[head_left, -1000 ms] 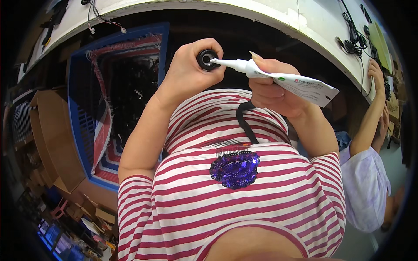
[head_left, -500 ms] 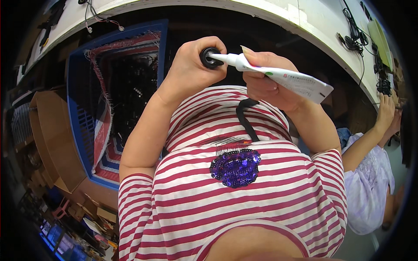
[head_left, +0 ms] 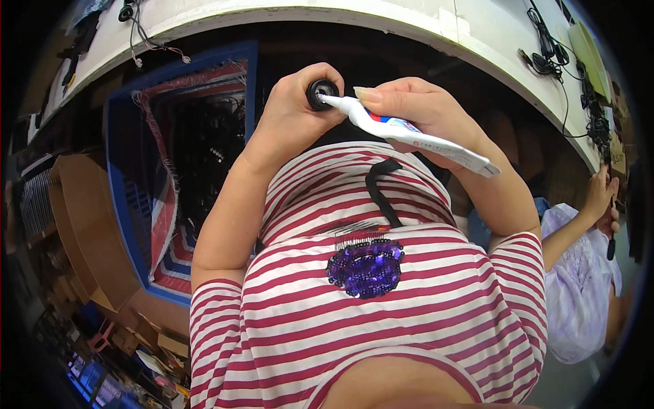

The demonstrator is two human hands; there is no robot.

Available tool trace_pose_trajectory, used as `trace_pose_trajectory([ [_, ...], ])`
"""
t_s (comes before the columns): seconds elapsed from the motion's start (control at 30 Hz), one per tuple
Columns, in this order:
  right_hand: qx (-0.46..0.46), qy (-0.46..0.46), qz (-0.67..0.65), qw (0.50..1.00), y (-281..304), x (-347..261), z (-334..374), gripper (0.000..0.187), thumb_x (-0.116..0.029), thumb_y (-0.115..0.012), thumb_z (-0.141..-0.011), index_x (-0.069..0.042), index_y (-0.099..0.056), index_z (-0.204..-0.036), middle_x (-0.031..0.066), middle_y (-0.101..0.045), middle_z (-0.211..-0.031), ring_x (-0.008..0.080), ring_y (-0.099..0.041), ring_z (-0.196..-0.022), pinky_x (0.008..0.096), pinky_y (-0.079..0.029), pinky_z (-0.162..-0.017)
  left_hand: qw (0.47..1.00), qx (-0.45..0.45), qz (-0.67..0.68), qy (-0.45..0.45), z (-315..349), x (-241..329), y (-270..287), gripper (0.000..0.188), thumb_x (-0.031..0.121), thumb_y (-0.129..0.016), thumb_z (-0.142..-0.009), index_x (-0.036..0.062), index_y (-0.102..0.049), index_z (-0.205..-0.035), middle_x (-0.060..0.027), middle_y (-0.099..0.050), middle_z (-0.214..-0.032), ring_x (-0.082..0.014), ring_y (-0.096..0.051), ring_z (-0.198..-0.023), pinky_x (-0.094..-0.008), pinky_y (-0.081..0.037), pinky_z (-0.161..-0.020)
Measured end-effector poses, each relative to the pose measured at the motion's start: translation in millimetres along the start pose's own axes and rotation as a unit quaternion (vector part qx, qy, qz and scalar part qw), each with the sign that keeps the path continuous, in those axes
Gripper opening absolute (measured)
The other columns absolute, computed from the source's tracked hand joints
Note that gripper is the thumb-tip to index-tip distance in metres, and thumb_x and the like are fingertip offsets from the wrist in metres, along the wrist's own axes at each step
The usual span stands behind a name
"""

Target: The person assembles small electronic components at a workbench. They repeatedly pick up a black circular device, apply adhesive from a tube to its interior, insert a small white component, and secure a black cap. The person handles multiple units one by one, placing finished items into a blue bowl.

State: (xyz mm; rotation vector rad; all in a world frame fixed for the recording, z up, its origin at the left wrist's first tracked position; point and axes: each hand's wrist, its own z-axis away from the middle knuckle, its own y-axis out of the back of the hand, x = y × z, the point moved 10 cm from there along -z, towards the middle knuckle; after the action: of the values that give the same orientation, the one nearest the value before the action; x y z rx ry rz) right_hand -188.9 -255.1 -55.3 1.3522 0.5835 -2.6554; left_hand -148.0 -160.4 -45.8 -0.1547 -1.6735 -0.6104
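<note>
Red-and-white striped short-sleeved shirt (head_left: 381, 320) with purple sequin patch (head_left: 366, 267).

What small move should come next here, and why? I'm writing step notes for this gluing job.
Probably a gentle squeeze of the white tube by the right hand. Its nozzle tip already sits at the opening of the small black round part, which the left hand grips firmly just under the table edge. Whether anything has come out yet cannot be seen.

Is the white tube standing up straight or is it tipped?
Tipped. The white tube, held in the right hand, slants with its nozzle pressed against the small black round part in the left hand.
</note>
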Motion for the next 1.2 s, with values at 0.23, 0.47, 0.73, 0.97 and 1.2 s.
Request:
trace_pose_trajectory([
  [0.23, -0.081, -0.031, -0.090, 0.992, -3.9, 5.2, -9.7, 0.027, -0.025, -0.055, -0.088, 0.001, -0.061, -0.083, -0.0041, -0.047, -0.052, 0.0012, -0.033, -0.040, 0.0163, -0.021, -0.035, 0.999, -0.008, 0.033, 0.026, -9.2, -3.1, 4.2, 0.021, 0.003, -0.070, -0.067, 0.0040, -0.053, -0.080, -0.0010, -0.052, -0.063, -0.0066, -0.049, -0.060, -0.0207, -0.039, -0.053],
  [0.47, -0.067, 0.159, -0.076, 0.982, 32.4, -70.7, -5.2, 0.029, -0.029, -0.049, -0.091, -0.002, -0.059, -0.084, -0.0003, -0.055, -0.066, 0.0020, -0.040, -0.050, 0.0179, -0.031, -0.043, 0.984, -0.065, 0.150, 0.076, -14.8, -9.2, 6.4, 0.040, 0.006, -0.067, -0.070, 0.0065, -0.046, -0.105, 0.0002, -0.046, -0.092, -0.0044, -0.042, -0.079, -0.0168, -0.035, -0.063],
  [0.73, 0.256, 0.307, 0.345, 0.849, 161.5, -188.6, -59.5, 0.029, -0.029, -0.052, -0.088, -0.002, -0.060, -0.083, -0.0034, -0.051, -0.068, 0.0054, -0.042, -0.060, 0.0200, -0.035, -0.056, 0.967, -0.088, 0.238, 0.015, -6.4, 12.3, 6.8, 0.033, 0.003, -0.057, -0.078, 0.0030, -0.046, -0.108, -0.0059, -0.053, -0.078, -0.0067, -0.046, -0.062, -0.0183, -0.037, -0.054],
  [0.97, 0.358, 0.246, 0.312, 0.845, 251.8, -221.8, -87.0, 0.032, -0.033, -0.054, -0.085, -0.004, -0.065, -0.082, 0.0038, -0.057, -0.064, 0.0129, -0.048, -0.058, 0.0287, -0.041, -0.058, 0.953, -0.022, 0.298, -0.050, 1.7, 23.8, 38.4, 0.044, -0.006, -0.059, -0.074, 0.0023, -0.048, -0.116, -0.0006, -0.049, -0.077, -0.0047, -0.044, -0.066, -0.0159, -0.035, -0.056],
  [1.2, 0.358, 0.215, 0.467, 0.779, 213.7, -231.1, -130.7, 0.034, -0.033, -0.051, -0.084, -0.002, -0.064, -0.085, 0.0132, -0.062, -0.078, 0.0239, -0.056, -0.073, 0.0348, -0.043, -0.069, 0.968, 0.003, 0.245, -0.055, 3.5, 33.1, 38.1, 0.046, 0.006, -0.053, -0.080, 0.0003, -0.042, -0.124, -0.0042, -0.050, -0.088, -0.0086, -0.045, -0.071, -0.0203, -0.038, -0.062],
])
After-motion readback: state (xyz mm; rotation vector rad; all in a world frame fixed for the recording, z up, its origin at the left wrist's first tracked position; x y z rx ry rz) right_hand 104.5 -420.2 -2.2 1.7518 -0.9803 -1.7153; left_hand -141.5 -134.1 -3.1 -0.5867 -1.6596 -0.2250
